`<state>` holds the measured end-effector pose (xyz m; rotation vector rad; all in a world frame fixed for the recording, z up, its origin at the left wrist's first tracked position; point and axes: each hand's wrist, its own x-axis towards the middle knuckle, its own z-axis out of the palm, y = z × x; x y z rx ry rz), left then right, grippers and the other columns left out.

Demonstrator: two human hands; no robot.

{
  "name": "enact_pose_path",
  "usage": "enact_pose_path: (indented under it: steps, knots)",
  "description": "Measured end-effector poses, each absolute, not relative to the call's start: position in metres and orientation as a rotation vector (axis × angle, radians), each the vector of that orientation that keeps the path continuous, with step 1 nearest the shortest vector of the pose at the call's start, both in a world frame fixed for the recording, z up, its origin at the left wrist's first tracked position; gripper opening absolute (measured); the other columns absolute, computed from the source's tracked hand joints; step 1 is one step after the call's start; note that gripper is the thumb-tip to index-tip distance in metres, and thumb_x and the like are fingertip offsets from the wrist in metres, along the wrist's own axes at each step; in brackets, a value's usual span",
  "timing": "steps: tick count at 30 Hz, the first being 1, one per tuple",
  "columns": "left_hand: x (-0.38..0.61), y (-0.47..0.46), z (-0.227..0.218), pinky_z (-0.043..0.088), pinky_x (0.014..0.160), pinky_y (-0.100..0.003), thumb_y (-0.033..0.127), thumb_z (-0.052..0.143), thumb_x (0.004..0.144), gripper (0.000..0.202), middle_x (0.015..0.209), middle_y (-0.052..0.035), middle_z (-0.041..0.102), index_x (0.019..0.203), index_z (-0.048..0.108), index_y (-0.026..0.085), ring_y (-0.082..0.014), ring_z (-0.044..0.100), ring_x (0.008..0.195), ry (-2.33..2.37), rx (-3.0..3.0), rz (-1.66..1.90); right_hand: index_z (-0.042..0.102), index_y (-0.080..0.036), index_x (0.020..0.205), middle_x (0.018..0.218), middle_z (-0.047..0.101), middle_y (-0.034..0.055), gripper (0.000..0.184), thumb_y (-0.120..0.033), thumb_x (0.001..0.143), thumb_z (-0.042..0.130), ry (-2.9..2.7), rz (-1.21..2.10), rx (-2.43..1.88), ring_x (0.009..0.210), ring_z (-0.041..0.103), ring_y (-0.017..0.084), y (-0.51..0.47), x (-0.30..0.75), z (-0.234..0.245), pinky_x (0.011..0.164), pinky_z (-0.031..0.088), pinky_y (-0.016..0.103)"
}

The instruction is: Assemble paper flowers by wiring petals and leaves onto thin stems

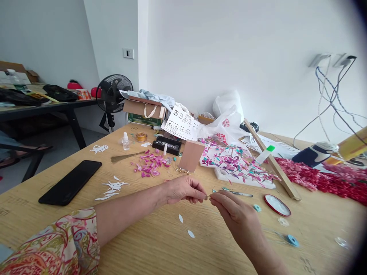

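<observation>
Cutouts (191,233), head view: loc?

"2 white ones on table (155,248), apart, camera side of L hand (185,190) & R hand (236,208)."

"Hand state?"

"Both pinched nr closed, tips almost meeting. Can't tell what's held, too small."

"Nr R hand?"

"Blue spool (292,240), to its right."

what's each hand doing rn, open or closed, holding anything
Left hand: closed in a pinch; anything held is too small to tell.
Right hand: fingertips closed together; held item cannot be told.

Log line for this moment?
left hand: pinching; right hand: pinching, almost meeting left; anything held: too small to tell; nearby: two white pieces
</observation>
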<state>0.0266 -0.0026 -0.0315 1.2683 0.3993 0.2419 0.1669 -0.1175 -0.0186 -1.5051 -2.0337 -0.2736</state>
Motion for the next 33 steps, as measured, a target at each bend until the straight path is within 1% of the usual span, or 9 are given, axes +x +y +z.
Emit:
enact_pose_path:
  steps: [8,13,16,18,20,22,24,26,33]
  knots:
    - [0.032,-0.004,-0.033,0.036,0.053,-0.020,0.021,0.058,0.069,0.009,0.054,0.0035,0.049,0.068,0.060,0.013,-0.0069,0.045,0.052,0.472,1.757,0.471,0.056,-0.019,0.063,0.047,0.053,-0.0029,0.020,-0.030,0.078,0.048,-1.527,0.344,-1.732,0.043,0.049,0.011,-0.106,0.165,-0.028,0.042,0.037,0.020]
    - [0.029,-0.003,-0.038,0.037,0.066,-0.022,0.010,0.042,0.080,0.019,0.074,-0.0031,0.055,0.075,0.060,0.013,-0.0121,0.050,0.072,0.302,2.623,0.695,0.050,-0.017,0.055,0.043,0.050,-0.0044,0.024,-0.036,0.066,0.059,-1.033,0.826,-1.575,0.034,0.038,0.006,-0.090,0.167,-0.038,0.033,0.027,0.017]
    - [0.029,0.001,-0.044,0.037,0.065,-0.023,0.008,0.041,0.080,0.020,0.075,-0.0036,0.055,0.077,0.060,0.014,-0.0124,0.050,0.072,0.291,2.700,0.716,0.049,-0.017,0.053,0.045,0.052,-0.0033,0.026,-0.037,0.063,0.061,-0.981,0.904,-1.566,0.033,0.037,0.005,-0.087,0.172,-0.044,0.032,0.025,0.018]
    - [0.031,0.004,-0.046,0.037,0.064,-0.022,0.012,0.047,0.078,0.014,0.071,-0.0019,0.055,0.072,0.060,0.014,-0.0110,0.050,0.069,0.407,2.471,0.735,0.053,-0.017,0.059,0.045,0.052,-0.0032,0.023,-0.039,0.067,0.058,-1.024,0.753,-1.670,0.033,0.039,0.007,-0.090,0.177,-0.046,0.031,0.026,0.019]
    - [0.033,0.007,-0.045,0.037,0.058,-0.021,0.016,0.054,0.073,0.008,0.062,0.0012,0.053,0.067,0.058,0.013,-0.0081,0.048,0.058,0.549,2.076,0.670,0.058,-0.018,0.072,0.046,0.052,-0.0030,0.019,-0.038,0.071,0.055,-1.129,0.368,-1.760,0.035,0.042,0.009,-0.095,0.181,-0.048,0.034,0.031,0.021]
    - [0.033,0.010,-0.043,0.035,0.051,-0.019,0.017,0.058,0.069,0.007,0.055,0.0038,0.050,0.065,0.057,0.012,-0.0053,0.044,0.049,0.610,1.673,0.553,0.059,-0.020,0.085,0.062,0.060,0.0008,0.017,-0.032,0.074,0.055,-1.297,-0.041,-1.701,0.039,0.044,0.009,-0.101,0.181,-0.047,0.040,0.037,0.023]
    - [0.031,0.012,-0.041,0.033,0.050,-0.019,0.021,0.063,0.064,0.012,0.054,0.0042,0.051,0.064,0.056,0.012,-0.0040,0.043,0.047,0.576,1.408,0.443,0.057,-0.021,0.093,0.088,0.063,0.0060,0.017,-0.025,0.077,0.054,-1.496,-0.258,-1.552,0.043,0.046,0.008,-0.105,0.178,-0.046,0.045,0.041,0.024]
    - [0.029,0.013,-0.041,0.032,0.051,-0.019,0.025,0.068,0.059,0.019,0.056,0.0035,0.053,0.065,0.057,0.011,-0.0035,0.044,0.048,0.505,1.288,0.351,0.055,-0.023,0.100,0.104,0.059,0.0080,0.022,-0.020,0.079,0.051,-1.689,-0.297,-1.441,0.046,0.049,0.008,-0.107,0.172,-0.045,0.047,0.043,0.024]
    - [0.027,0.017,-0.046,0.030,0.051,-0.020,0.030,0.074,0.049,0.029,0.056,0.0031,0.055,0.064,0.057,0.011,-0.0033,0.044,0.048,0.505,1.206,0.281,0.046,-0.022,0.115,0.107,0.057,0.0112,0.036,-0.017,0.079,0.052,-1.895,-0.262,-1.292,0.044,0.049,0.006,-0.118,0.157,-0.039,0.047,0.046,0.023]
